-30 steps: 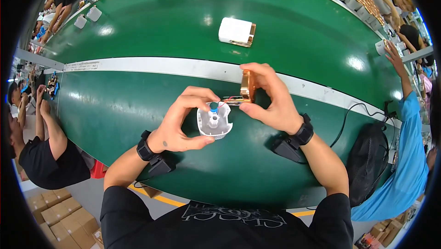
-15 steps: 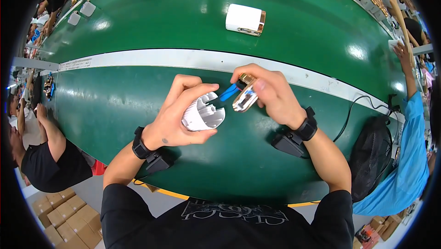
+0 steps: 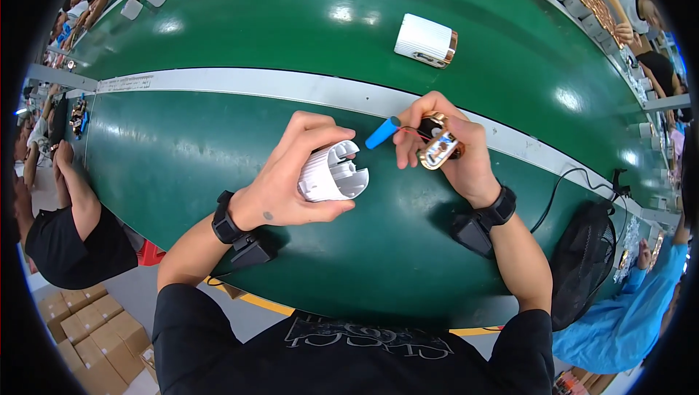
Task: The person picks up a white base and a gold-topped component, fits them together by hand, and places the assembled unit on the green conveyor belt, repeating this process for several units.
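Note:
My left hand grips a white ribbed plastic housing, its open end turned to the right. My right hand holds a copper-coloured round part joined by thin red wires to a blue cylindrical cell, which it pinches just right of the housing's mouth. The cell is outside the housing. Both hands hover over the green belt.
An assembled white unit with a copper end lies farther up the belt. A grey strip crosses the belt. A black mesh bag hangs at right with a cable. Other people sit at left and right. Cardboard boxes at lower left.
The blue cell, inside the white housing a second ago, has been pulled out to the right on its wires. The housing has tilted onto its side in my left hand.

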`<state>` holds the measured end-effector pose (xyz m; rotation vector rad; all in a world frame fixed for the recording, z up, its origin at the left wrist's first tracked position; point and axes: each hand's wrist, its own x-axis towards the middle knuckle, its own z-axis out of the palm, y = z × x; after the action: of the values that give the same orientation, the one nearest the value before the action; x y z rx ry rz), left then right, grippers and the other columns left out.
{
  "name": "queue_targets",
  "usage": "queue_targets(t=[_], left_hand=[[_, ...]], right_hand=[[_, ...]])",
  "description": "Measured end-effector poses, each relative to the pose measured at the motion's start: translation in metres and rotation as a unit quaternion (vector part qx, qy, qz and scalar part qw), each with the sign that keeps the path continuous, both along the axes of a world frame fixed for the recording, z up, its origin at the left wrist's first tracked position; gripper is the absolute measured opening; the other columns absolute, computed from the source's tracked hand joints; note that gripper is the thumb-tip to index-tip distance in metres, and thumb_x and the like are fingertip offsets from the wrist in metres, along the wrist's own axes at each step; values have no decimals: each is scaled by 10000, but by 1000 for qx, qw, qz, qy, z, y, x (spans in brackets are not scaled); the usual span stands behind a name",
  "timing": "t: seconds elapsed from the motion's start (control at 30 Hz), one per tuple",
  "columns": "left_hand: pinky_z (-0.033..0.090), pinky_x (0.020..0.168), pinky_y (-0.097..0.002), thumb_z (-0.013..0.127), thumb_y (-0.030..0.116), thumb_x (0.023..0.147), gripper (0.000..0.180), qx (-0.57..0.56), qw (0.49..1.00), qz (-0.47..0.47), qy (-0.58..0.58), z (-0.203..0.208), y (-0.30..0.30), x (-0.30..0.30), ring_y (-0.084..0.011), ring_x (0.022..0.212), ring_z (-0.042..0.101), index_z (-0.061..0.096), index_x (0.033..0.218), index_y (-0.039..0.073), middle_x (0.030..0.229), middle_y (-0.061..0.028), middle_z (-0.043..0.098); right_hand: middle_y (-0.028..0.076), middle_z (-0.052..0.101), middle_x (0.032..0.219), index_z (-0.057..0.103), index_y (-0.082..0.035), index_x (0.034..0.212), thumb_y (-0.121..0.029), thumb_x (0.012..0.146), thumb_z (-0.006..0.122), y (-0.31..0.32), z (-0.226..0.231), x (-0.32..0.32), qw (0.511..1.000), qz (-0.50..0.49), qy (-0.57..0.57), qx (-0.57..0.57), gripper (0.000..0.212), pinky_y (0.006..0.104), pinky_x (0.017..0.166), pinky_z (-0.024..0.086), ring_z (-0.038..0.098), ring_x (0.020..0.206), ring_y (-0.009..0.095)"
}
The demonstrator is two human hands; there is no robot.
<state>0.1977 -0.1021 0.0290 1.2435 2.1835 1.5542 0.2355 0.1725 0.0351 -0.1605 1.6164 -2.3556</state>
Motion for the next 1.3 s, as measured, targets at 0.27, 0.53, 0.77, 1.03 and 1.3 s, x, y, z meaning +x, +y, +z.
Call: queue_targets(t=[0.27,0.53,0.77,1.03,1.3], left_hand=[[454,1061,-398,836,78,740,787,39,990,-38,-133,11,10,8,-246,1214,542,425,1411,59,1283,-116,431],[461,1054,-446,850,49,731,884,127,952,-91,-262,0,21,20,-279,1204,572,321,1439,69,1310,-123,399],[462,1059,-445,832,13,745,885,131,963,-103,-212,2,21,19,-278,1216,567,287,1438,82,1327,-140,430],[475,1053,-474,831,18,744,895,136,959,-124,-215,1,22,17,-295,1199,567,290,1452,97,1326,-144,412],[495,1034,-518,793,164,778,867,177,886,-149,-401,3,15,15,-306,1235,517,290,1479,82,1355,-172,432]], right_hand=[[193,594,985,487,-33,994,-582,908,466,-12,10,6,997,-7,53,-52,556,390,784,520,646,815,295],[189,582,977,477,-37,996,-589,904,478,-23,12,9,995,-15,64,-78,559,419,857,510,635,876,302],[191,581,969,475,-38,997,-597,899,476,-21,17,10,996,3,61,-60,567,406,881,493,632,898,293],[193,581,954,475,-42,982,-593,893,480,-22,13,13,997,7,58,-56,557,405,879,476,626,866,288],[202,581,1036,492,3,1020,-540,899,488,-10,9,11,992,75,80,-68,556,409,903,503,640,951,288]])
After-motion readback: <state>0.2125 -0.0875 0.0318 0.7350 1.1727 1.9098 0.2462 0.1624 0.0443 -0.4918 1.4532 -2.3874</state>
